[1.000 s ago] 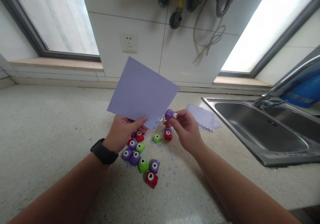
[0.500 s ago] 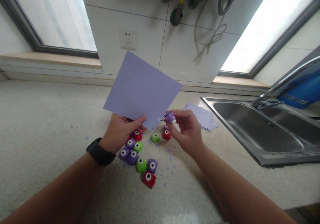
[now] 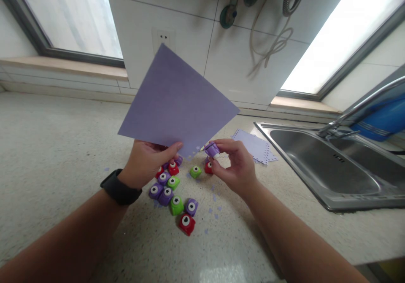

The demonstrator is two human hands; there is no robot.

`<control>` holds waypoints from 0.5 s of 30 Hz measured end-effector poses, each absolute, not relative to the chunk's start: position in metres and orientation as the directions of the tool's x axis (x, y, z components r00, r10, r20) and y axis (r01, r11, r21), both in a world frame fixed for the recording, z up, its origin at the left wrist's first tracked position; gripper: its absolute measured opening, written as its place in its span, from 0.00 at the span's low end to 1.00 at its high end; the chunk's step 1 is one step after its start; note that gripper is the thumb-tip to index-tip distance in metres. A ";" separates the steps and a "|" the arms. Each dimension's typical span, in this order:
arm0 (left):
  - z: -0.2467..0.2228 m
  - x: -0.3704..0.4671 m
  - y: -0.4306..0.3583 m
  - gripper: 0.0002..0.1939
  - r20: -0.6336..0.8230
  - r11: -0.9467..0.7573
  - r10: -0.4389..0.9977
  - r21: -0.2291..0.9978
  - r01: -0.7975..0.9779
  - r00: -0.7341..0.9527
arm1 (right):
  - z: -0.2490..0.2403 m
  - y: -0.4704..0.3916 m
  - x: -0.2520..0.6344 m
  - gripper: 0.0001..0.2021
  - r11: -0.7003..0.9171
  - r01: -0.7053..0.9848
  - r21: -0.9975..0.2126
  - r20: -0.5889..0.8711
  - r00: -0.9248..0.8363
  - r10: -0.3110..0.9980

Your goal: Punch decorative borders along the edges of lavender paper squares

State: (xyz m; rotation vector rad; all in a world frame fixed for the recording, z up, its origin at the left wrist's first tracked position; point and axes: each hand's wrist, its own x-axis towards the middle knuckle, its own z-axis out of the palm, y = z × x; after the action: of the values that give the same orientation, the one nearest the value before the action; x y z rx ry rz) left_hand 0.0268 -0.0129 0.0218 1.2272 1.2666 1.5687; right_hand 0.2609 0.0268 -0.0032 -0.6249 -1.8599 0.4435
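Observation:
My left hand (image 3: 148,160) pinches the lower edge of a purple sheet of paper (image 3: 179,101), thumb on top, with the sheet raised and tilted above the counter. A few small cut-outs show near the sheet's lowest corner. Between the thumb and fingers of my right hand (image 3: 234,163) is a purple craft punch (image 3: 211,149), just right of that punched edge; whether it touches the paper is unclear. Several more punches lie below, among them a green punch (image 3: 195,172), a red punch (image 3: 187,224) and a purple punch (image 3: 191,207).
Purple sheets with punched edges (image 3: 253,146) lie stacked beyond my right hand. A steel sink (image 3: 297,165) with a tap (image 3: 332,127) is at the right. Small purple paper bits (image 3: 214,198) are scattered on the speckled counter (image 3: 63,156). A tiled wall with pipes stands behind.
The paper has come up nearer and shifted slightly left with my left hand. The punch in my right hand has moved a little left, and the punched edge now sits apart from it.

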 end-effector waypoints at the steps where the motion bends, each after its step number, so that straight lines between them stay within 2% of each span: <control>1: 0.023 0.027 -0.013 0.11 0.220 -0.224 0.944 0.974 0.012 -0.246 | -0.002 0.027 0.261 0.16 0.794 0.220 -0.567 0.738 -0.293 0.608; 6: 0.023 0.028 -0.014 0.11 0.257 -0.253 0.934 0.966 0.047 -0.248 | 0.000 0.026 0.260 0.15 0.816 0.232 -0.530 0.757 -0.305 0.578; 11: 0.017 0.020 -0.013 0.07 0.292 -0.258 0.923 0.953 0.157 -0.251 | -0.002 0.027 0.261 0.14 0.804 0.257 -0.537 0.746 -0.301 0.594; 15: 0.026 0.013 -0.013 0.08 0.335 -0.320 0.920 0.942 0.103 -0.202 | -0.002 0.027 0.261 0.16 0.799 0.258 -0.544 0.743 -0.295 0.601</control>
State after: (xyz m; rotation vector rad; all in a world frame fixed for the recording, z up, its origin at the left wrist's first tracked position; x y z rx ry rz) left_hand 0.0127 -0.0133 0.0264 1.3977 1.2461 1.5938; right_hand 0.2615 0.0271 -0.0016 -0.6512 -1.8832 0.3884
